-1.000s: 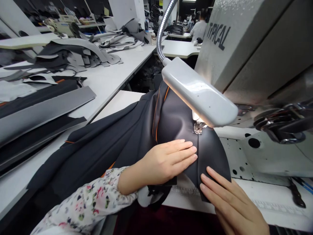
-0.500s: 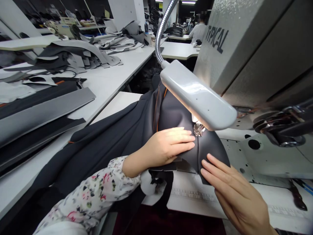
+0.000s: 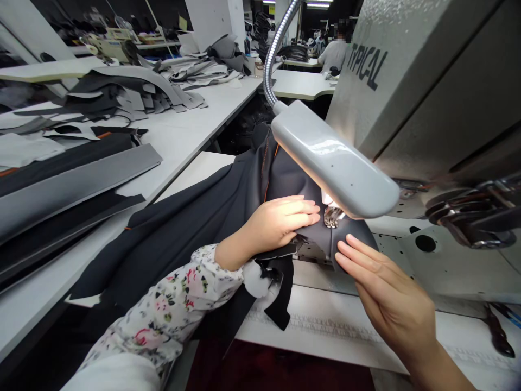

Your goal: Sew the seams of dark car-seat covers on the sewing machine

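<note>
A large dark grey piece of seat-cover-like material (image 3: 220, 201) with orange stitching lies across the machine bed and runs off to the left. The metal presser foot (image 3: 331, 216) of the sewing machine (image 3: 391, 81) rests on it beside a seam. Just left of the foot, my left hand (image 3: 283, 222) lies flat on the material, fingers stretched out. My right hand (image 3: 386, 288) lies with extended fingers on the material's right edge, nearer to me than the foot. The needle is hidden behind the lamp head (image 3: 336, 163).
A flexible lamp neck (image 3: 271, 60) rises behind the work. Cut strips (image 3: 73, 179) and piled pieces (image 3: 122, 92) cover the left table (image 3: 179, 127). A dark-handled tool (image 3: 500, 334) lies at the lower right. A person (image 3: 334, 51) sits in the background.
The material has moved forward under the presser foot, its near edge now closer to the foot. Both hands have shifted forward with it, still flat on it.
</note>
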The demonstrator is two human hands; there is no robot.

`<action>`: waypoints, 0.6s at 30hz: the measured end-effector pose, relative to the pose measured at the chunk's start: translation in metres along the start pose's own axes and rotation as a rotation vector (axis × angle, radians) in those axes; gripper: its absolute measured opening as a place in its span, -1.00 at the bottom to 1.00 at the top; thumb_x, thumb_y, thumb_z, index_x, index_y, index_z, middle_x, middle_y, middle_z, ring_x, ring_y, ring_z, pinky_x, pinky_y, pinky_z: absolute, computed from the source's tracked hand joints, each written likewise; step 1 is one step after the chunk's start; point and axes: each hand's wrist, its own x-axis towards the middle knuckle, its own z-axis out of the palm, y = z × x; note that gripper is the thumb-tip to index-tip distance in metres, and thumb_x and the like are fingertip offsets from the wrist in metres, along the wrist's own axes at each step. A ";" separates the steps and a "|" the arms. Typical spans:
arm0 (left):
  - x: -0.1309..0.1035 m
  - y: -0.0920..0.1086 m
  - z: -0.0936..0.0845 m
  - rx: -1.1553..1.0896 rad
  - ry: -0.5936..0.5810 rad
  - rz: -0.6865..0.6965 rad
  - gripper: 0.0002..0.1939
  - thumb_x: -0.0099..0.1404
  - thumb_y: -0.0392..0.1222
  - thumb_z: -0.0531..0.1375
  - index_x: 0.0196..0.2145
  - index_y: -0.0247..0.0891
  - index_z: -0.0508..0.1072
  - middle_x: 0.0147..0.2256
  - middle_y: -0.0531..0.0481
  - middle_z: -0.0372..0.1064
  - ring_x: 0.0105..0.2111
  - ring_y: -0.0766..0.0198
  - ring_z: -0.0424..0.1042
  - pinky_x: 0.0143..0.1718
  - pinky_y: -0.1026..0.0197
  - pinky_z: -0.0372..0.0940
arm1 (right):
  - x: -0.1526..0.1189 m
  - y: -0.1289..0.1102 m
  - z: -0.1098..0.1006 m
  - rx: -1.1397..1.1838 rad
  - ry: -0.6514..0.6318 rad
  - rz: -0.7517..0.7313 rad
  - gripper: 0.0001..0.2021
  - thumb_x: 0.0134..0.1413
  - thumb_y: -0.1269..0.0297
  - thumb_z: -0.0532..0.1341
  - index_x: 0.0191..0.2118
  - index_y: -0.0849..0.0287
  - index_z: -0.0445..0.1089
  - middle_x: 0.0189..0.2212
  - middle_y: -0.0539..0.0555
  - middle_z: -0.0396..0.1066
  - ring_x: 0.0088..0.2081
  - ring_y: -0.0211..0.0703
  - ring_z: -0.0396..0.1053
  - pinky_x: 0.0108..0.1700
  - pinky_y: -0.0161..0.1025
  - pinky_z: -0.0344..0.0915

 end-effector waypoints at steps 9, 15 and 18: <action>-0.001 -0.012 0.024 -0.028 0.046 -0.159 -0.67 0.41 -0.37 0.09 0.00 -0.24 0.59 0.00 -0.06 0.61 0.02 0.17 0.59 0.26 0.03 0.40 | 0.011 0.014 0.011 0.019 0.091 0.066 -0.52 0.25 0.65 0.21 0.17 0.06 0.50 0.11 0.04 0.55 0.22 -0.07 0.46 0.32 -0.09 0.39; -0.005 -0.014 0.043 -0.053 0.034 -0.285 -0.66 0.36 -0.42 0.09 -0.04 -0.27 0.59 -0.07 -0.08 0.63 0.00 0.14 0.59 0.24 0.03 0.41 | 0.017 0.022 0.022 0.026 0.148 0.119 -0.50 0.24 0.67 0.19 0.15 0.00 0.52 0.12 -0.03 0.55 0.20 -0.10 0.47 0.33 -0.08 0.38; -0.007 -0.014 0.052 -0.075 0.002 -0.330 -0.67 0.35 -0.42 0.08 -0.08 -0.27 0.60 -0.12 -0.08 0.63 -0.02 0.13 0.59 0.20 0.06 0.43 | 0.019 0.026 0.032 0.025 0.187 0.129 -0.47 0.23 0.67 0.17 0.16 -0.03 0.51 0.11 -0.03 0.55 0.18 -0.07 0.49 0.32 -0.01 0.40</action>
